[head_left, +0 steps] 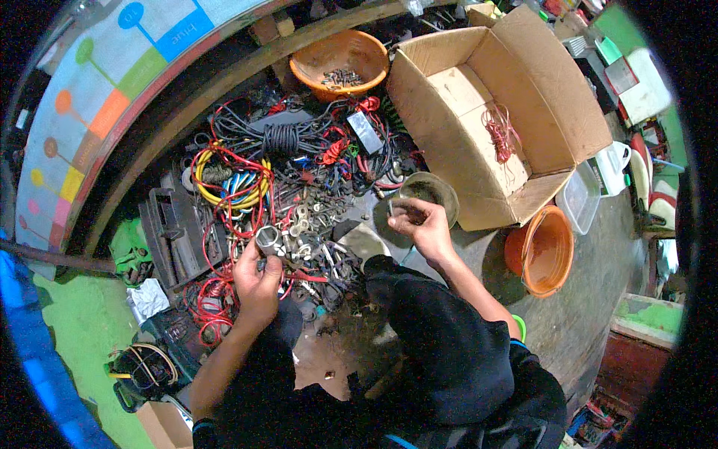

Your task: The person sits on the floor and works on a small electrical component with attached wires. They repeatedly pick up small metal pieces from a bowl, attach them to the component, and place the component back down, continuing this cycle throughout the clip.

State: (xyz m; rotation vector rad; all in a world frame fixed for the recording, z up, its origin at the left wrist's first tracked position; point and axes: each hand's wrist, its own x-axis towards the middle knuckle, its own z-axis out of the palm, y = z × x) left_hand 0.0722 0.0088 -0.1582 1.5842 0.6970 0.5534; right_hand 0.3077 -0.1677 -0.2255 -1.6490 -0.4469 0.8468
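My left hand (256, 284) is closed on a round metal ring (267, 237), held between thumb and fingers above the pile of loose hardware (310, 224). My right hand (423, 228) is pinched shut over the near left edge of a dull round bowl (441, 191). A small thin piece seems to be at its fingertips, too small to name. Bolts, nuts, fittings and wires make up the pile between and beyond my hands. A yellow coiled cable (200, 179) and a dark cable coil (281, 139) lie across its far side.
An open cardboard box (426, 127) with a red wire bundle (499, 135) stands at the far right. Beyond the pile, an orange basin (340, 88) holds small metal parts. An orange bucket (550, 258) and a clear plastic tub (580, 198) are right. A dark tray (170, 232) sits left.
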